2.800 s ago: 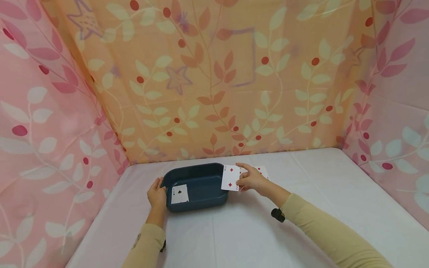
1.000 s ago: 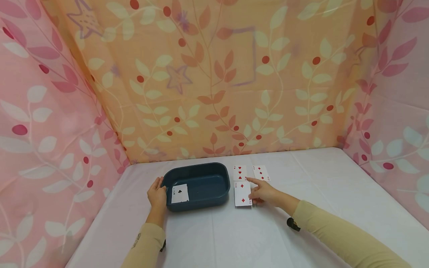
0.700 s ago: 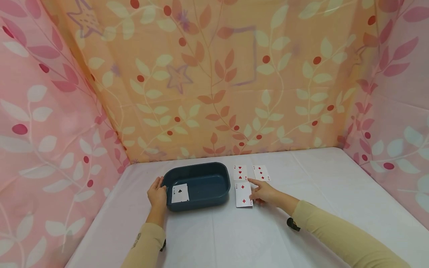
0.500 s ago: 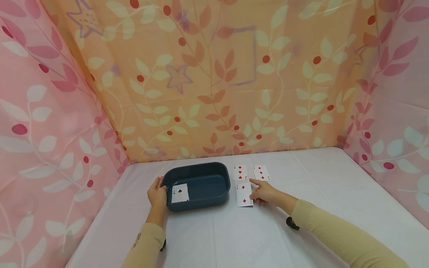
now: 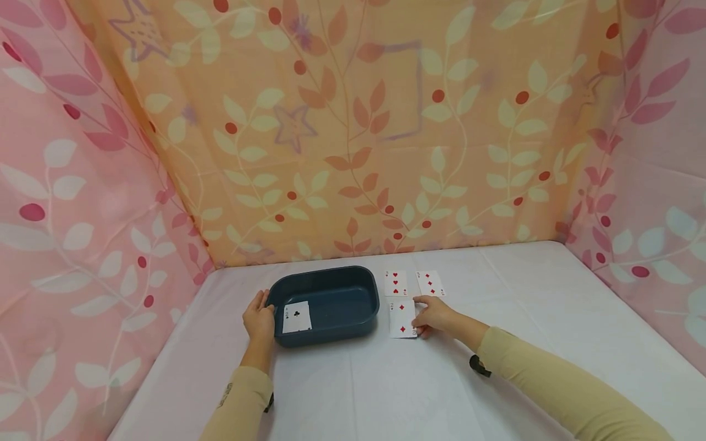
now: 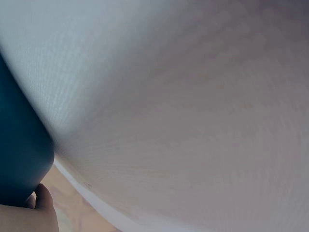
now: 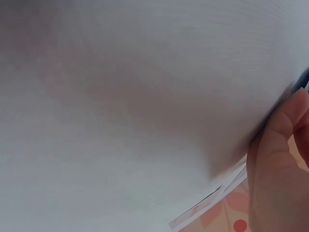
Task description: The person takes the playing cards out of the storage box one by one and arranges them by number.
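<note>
At its left end, the dark blue tray [image 5: 333,334] is gripped by my left hand [image 5: 258,318], the thumb at the rim. A playing card with a black club [image 5: 296,324] lies inside the tray, toward that end. To the right of the tray, my right hand [image 5: 436,314] holds the two of diamonds [image 5: 401,318] by its right edge, close over the white tabletop. Behind that card, the three of hearts [image 5: 395,283] and the three of diamonds [image 5: 430,283] lie face up. The left wrist view shows the tray's side [image 6: 21,145] and part of my hand.
A white cloth [image 5: 529,318] covers the table. Orange patterned fabric [image 5: 353,122] hangs along the back edge, with pink leaf-printed fabric [image 5: 72,202] at the left and more pink fabric [image 5: 656,184] at the right.
The two of diamonds came from over the tray's right rim down to the table in front of the three of hearts, then shifted slightly right. My left hand and the tray stayed put.
</note>
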Motion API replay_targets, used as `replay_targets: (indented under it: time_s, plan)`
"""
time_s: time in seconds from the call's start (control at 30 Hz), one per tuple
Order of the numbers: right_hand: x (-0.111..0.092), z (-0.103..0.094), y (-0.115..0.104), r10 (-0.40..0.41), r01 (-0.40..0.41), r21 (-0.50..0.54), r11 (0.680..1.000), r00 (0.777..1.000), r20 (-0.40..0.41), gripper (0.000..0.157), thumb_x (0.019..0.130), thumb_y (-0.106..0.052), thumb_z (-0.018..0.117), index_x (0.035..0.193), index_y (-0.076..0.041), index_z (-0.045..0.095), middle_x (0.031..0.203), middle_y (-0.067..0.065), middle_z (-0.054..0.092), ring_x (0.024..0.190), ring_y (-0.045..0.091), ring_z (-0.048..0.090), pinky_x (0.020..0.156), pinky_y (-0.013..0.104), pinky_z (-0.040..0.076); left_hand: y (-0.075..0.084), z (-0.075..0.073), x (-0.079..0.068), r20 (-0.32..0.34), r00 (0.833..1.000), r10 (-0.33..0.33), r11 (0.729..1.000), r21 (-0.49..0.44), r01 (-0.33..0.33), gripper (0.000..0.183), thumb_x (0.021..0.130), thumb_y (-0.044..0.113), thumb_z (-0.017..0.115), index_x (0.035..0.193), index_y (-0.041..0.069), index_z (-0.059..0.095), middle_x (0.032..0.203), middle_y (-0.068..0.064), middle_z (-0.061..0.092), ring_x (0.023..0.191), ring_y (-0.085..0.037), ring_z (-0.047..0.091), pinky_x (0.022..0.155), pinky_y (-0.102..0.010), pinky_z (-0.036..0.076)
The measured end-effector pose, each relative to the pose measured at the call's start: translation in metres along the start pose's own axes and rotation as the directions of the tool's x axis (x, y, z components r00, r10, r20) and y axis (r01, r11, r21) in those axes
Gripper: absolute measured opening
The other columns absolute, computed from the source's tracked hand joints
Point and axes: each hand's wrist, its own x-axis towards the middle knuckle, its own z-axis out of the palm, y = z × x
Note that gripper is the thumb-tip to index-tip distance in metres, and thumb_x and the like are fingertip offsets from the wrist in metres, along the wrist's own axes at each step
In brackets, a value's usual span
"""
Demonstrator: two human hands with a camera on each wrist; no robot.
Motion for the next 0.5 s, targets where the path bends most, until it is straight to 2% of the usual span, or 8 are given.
replay_targets:
  time_s: [0.3, 0.43, 0.5]
  plan:
    - [0.0049, 0.0011, 0.0015, 0.025, -0.024, 0.001, 1.0, 0.999, -0.049, 0.064, 0.085, 0.007, 0.066, 0.143, 0.009, 0.036, 0.064, 0.009, 0.059, 0.047, 0.012, 0.055, 0.05, 0.025, 0.055, 0.0005, 0.0001, -0.0015, 0.005, 1.0, -0.003, 1.0, -0.001, 0.003, 0.056, 0.092, -0.016, 0.038, 0.148, -0.006, 0.032, 0.147, -0.018, 0.04, 0.14, -0.025, 0.032, 0.113, -0.036, 0.027]
    - [0.0078, 0.0027, 0.0017, 0.016, -0.024, -0.086, 0.996, 0.996, -0.088, 0.064, 0.083, -0.001, 0.073, 0.139, 0.006, 0.043, 0.065, 0.008, 0.057, 0.045, 0.011, 0.05, 0.045, 0.022, 0.049, 0.0003, 0.0002, -0.0005, 0.002, 1.0, -0.004, 1.0, 0.007, 0.004, 0.056, 0.093, -0.016, 0.039, 0.148, -0.005, 0.032, 0.147, -0.017, 0.04, 0.139, -0.025, 0.033, 0.113, -0.036, 0.027]
    - [0.0091, 0.0036, 0.0011, 0.017, -0.034, -0.149, 0.988, 0.993, -0.114, 0.062, 0.081, -0.004, 0.076, 0.136, 0.003, 0.048, 0.07, 0.009, 0.057, 0.045, 0.011, 0.047, 0.044, 0.02, 0.045, 0.0003, 0.0002, 0.0, 0.002, 1.0, -0.006, 1.0, 0.005, 0.006, 0.056, 0.093, -0.016, 0.038, 0.148, -0.005, 0.032, 0.148, -0.018, 0.04, 0.14, -0.025, 0.032, 0.113, -0.036, 0.026]
